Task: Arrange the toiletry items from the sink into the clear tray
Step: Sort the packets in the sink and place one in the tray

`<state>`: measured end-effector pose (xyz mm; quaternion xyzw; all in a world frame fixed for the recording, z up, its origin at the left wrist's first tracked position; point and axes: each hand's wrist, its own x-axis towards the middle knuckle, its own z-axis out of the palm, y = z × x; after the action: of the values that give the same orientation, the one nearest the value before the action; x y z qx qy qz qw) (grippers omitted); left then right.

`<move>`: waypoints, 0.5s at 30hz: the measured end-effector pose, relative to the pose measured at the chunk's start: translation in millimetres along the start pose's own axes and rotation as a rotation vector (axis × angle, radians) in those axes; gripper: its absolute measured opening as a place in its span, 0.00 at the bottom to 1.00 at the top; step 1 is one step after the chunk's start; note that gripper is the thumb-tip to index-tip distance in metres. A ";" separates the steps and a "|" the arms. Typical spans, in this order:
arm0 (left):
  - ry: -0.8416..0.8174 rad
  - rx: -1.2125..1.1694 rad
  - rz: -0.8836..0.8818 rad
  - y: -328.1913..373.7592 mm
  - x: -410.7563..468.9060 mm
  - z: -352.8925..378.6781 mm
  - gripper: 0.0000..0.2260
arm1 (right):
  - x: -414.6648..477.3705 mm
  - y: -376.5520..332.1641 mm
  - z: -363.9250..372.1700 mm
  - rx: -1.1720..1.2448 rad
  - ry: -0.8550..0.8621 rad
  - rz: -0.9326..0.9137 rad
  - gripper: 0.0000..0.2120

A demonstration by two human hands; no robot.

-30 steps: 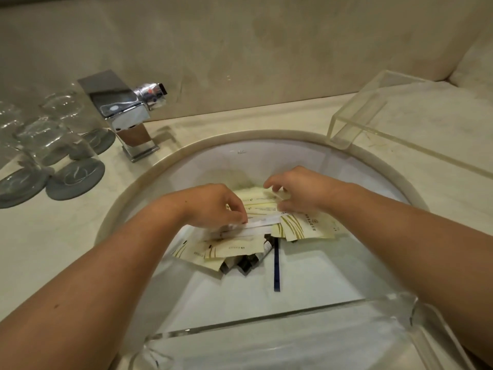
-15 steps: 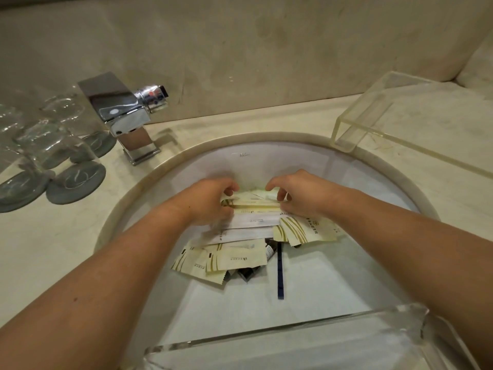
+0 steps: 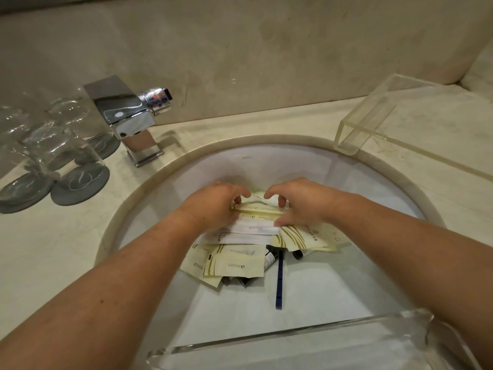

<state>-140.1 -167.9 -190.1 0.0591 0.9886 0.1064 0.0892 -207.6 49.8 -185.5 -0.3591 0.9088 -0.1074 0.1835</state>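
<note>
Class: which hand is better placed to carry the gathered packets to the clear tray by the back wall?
Right hand: the tray sits on its side; the left hand would cross over.

Bare basin floor lies open below the packet heap; a clear tray wall fences its near edge.

Colours and patterns: sink area

Sachets: pale cream with olive-gold curved stripes and small dark print. Flat packets: white. Stick: dark navy. Sink: white basin, beige rim. Tabletop: beige, faintly mottled. Tap: mirror chrome with red and blue dots. Coasters: grey. Trays: colourless, yellow-tinged edges.
</note>
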 end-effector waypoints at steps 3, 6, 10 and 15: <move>-0.023 0.007 0.007 -2.6 -1.4 -0.5 0.26 | -0.7 -1.7 0.4 -0.033 -0.039 -0.004 0.35; -0.019 0.036 0.028 -2.2 -1.8 -0.1 0.29 | 1.3 -1.7 1.6 -0.060 -0.036 -0.006 0.34; -0.019 0.029 0.017 -2.0 0.4 1.1 0.28 | 2.4 -1.5 0.6 -0.061 -0.036 -0.011 0.31; -0.063 -0.068 -0.032 -5.7 1.4 -0.1 0.24 | 0.8 -2.0 -3.7 -0.008 -0.018 0.010 0.25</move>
<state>-142.1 -173.2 -191.6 0.0437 0.9819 0.1367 0.1239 -208.4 48.0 -181.7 -0.3562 0.9093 -0.0993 0.1909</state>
